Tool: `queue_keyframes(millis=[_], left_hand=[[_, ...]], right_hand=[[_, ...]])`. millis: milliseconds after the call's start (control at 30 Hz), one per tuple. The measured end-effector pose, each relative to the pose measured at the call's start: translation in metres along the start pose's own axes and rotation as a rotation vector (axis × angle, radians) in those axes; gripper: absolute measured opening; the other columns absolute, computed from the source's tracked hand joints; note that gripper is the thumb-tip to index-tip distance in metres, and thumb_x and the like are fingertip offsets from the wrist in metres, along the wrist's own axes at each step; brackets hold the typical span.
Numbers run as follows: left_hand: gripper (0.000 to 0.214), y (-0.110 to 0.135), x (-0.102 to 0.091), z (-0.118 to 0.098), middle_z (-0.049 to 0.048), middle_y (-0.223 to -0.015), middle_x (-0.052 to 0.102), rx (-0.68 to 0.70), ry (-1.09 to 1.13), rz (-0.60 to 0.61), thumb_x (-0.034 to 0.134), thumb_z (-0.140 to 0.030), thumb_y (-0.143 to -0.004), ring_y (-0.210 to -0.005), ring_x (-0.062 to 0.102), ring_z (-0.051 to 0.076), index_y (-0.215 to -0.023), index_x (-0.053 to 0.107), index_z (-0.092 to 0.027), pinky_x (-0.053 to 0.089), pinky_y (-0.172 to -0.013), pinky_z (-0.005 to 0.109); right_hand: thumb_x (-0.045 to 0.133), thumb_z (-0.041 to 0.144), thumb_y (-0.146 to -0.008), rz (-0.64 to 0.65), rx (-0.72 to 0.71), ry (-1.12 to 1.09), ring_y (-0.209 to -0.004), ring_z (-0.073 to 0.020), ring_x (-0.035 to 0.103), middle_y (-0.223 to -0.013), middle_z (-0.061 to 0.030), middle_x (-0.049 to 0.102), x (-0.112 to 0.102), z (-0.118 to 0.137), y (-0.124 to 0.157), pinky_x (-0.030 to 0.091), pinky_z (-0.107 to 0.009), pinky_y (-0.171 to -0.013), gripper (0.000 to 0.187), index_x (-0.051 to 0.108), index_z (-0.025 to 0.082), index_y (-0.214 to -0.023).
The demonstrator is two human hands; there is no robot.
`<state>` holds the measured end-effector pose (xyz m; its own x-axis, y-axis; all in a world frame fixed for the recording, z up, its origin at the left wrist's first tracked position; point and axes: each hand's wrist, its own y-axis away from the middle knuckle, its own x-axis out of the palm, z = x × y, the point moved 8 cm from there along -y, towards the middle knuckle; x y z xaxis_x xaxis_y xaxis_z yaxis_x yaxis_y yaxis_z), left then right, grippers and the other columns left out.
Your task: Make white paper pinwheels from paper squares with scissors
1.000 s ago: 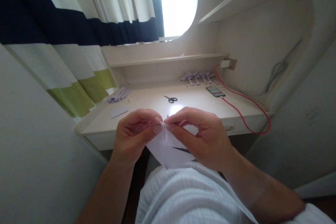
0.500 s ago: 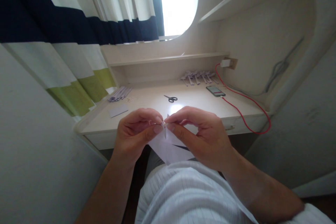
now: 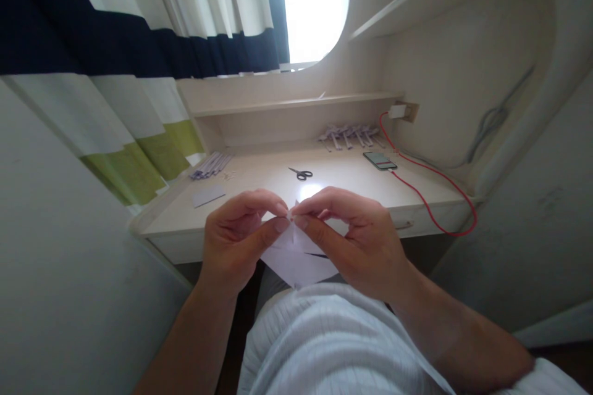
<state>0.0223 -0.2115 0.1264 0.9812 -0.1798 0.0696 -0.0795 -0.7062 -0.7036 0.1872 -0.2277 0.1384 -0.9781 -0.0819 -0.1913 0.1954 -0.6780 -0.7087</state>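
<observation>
A pale sheet of paper (image 3: 299, 266), cut with slits, hangs between my hands in front of the desk's front edge. My left hand (image 3: 241, 234) pinches it at the upper middle with thumb and forefinger. My right hand (image 3: 354, 231) pinches right beside, the two sets of fingertips almost touching. A tiny reddish spot shows between the thumb tips; what it is I cannot make out. The sheet's lower part spreads below the hands, above my lap. Fingers hide much of its top and right side.
On the desk (image 3: 259, 166) lie black scissors (image 3: 301, 174), rolled paper sticks (image 3: 212, 165) with small pale bits (image 3: 229, 175), and a flat pale card (image 3: 208, 196). Several paper pinwheels (image 3: 349, 134) stand at the back. A phone (image 3: 380, 161) on a red cable (image 3: 430, 210) lies to the right.
The paper's lower flaps have shifted slightly and its slit looks narrower. Both hands keep their pinch at nearly the same place, the left fingertips a touch closer to the right.
</observation>
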Motion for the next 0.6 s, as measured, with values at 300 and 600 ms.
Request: queue_keyframes(millis=[300,600], left_hand=[[0.013,-0.0006,0.0005,0.0010,0.0052,-0.084,0.074,-0.021,0.004,-0.035,0.091,-0.020,-0.075,-0.079,0.066,0.018,-0.084,0.082,-0.024,0.054,-0.070,0.028],[0.019,0.0006,0.0008,0.0002,0.0049,-0.088,0.074,0.051,-0.002,0.024,0.082,-0.008,-0.081,-0.084,0.067,0.017,-0.092,0.081,-0.023,0.055,-0.076,0.029]], right_hand=[[0.073,0.017,-0.093,-0.015,0.033,-0.067,-0.079,-0.0135,0.070,-0.090,-0.0005,0.077,-0.0005,-0.0031,-0.0006,0.056,-0.026,-0.073,0.007,0.078,0.022,-0.095],[0.074,0.016,-0.093,-0.005,0.016,-0.081,-0.079,-0.0121,0.068,-0.088,-0.0004,0.077,0.0002,-0.0020,-0.0016,0.055,-0.024,-0.072,0.006,0.079,0.019,-0.095]])
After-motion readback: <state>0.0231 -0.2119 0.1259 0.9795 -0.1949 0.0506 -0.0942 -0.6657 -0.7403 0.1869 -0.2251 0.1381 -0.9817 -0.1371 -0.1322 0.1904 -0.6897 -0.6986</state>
